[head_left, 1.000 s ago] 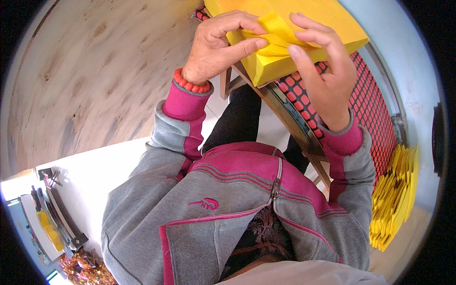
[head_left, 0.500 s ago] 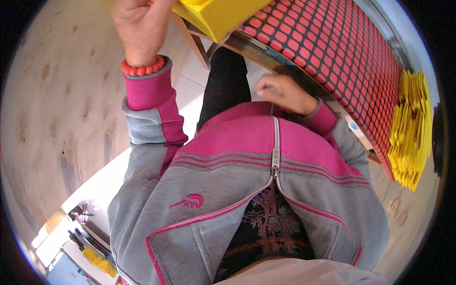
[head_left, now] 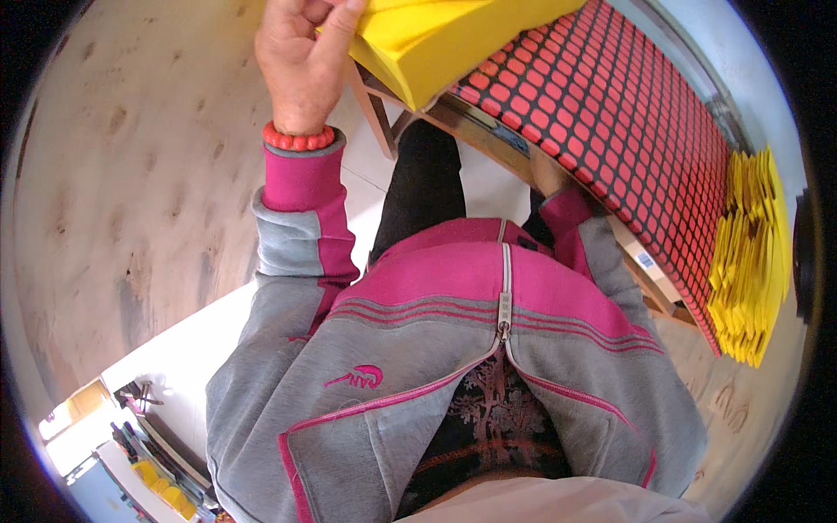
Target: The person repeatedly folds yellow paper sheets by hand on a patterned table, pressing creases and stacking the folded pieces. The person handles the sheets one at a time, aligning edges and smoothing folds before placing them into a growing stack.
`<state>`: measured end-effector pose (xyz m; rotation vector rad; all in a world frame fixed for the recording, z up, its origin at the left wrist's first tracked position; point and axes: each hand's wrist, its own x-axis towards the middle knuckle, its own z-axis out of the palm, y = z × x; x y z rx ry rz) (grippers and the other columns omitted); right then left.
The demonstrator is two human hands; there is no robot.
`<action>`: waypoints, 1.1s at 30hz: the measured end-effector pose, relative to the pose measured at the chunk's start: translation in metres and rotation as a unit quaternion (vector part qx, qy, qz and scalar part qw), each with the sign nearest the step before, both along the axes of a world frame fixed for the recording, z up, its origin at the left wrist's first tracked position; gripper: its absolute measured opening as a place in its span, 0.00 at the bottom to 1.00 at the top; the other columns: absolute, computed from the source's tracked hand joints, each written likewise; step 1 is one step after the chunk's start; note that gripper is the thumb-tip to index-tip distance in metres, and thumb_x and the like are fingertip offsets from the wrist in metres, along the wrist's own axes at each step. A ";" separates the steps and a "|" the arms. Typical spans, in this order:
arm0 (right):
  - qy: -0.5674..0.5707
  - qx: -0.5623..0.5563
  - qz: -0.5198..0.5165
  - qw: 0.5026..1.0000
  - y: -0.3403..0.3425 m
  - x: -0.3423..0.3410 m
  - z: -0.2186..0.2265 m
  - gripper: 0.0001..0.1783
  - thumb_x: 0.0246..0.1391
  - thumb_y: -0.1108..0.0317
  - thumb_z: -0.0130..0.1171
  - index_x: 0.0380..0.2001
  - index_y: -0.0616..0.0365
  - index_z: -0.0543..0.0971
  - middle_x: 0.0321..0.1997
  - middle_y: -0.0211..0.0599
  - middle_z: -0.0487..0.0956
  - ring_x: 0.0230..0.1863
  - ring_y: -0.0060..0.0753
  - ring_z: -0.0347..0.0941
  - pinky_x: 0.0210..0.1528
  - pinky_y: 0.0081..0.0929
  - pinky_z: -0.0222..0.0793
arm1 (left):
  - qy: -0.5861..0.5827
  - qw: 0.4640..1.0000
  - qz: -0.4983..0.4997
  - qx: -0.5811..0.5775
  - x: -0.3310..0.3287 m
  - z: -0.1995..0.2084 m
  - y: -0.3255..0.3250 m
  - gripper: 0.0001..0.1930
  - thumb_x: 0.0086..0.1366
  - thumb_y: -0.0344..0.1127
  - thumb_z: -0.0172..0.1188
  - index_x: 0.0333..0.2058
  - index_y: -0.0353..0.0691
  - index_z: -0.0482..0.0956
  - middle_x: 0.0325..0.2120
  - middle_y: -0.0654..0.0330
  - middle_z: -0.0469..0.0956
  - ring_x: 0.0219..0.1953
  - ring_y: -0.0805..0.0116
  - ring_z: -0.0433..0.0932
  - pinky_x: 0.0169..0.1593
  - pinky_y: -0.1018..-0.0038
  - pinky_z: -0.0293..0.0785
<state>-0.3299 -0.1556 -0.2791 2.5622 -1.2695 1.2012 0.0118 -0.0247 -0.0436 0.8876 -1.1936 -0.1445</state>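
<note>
Here right hand hidden under red mat [head_left: 610, 131], grip unknowable; left hand [head_left: 301, 52] pinches yellow foam [head_left: 436, 44]; yellow stack [head_left: 750, 261] beside mat.

thick yellow foam pad [head_left: 445, 39], tilted, lying on the red-gridded table's edge.

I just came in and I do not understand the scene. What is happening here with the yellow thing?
A person in a grey and pink zip jacket sits at a table with a red and black grid mat. The left hand, with a red bead bracelet on its wrist, has its grip on the edge of a yellow block that looks like foam. The right hand is hidden under the table edge. A stack of yellow pieces lies at the right.
</note>
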 end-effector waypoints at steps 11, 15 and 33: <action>0.151 0.264 0.366 0.879 0.093 0.006 0.160 0.08 0.54 0.70 0.65 0.36 0.60 0.77 0.43 0.45 0.81 0.46 0.52 0.78 0.48 0.40 0.74 | -0.203 0.977 -0.053 0.035 0.004 0.015 0.013 0.11 0.70 0.22 0.53 0.43 0.32 0.84 0.39 0.60 0.81 0.42 0.72 0.77 0.46 0.78 0.71; 0.025 0.093 0.441 0.892 0.097 0.042 0.257 0.08 0.53 0.68 0.67 0.35 0.56 0.79 0.50 0.43 0.82 0.55 0.45 0.78 0.54 0.38 0.74 | -0.222 0.971 -0.056 0.066 0.002 0.023 0.019 0.12 0.67 0.21 0.52 0.43 0.32 0.84 0.38 0.61 0.80 0.41 0.71 0.76 0.46 0.78 0.70; 0.092 -0.109 0.459 0.877 0.036 0.137 0.322 0.12 0.50 0.67 0.71 0.36 0.60 0.83 0.59 0.52 0.77 0.63 0.60 0.71 0.63 0.46 0.66 | -0.160 0.973 -0.100 0.137 0.002 0.030 0.023 0.11 0.70 0.26 0.51 0.44 0.32 0.83 0.41 0.60 0.82 0.45 0.71 0.78 0.51 0.76 0.71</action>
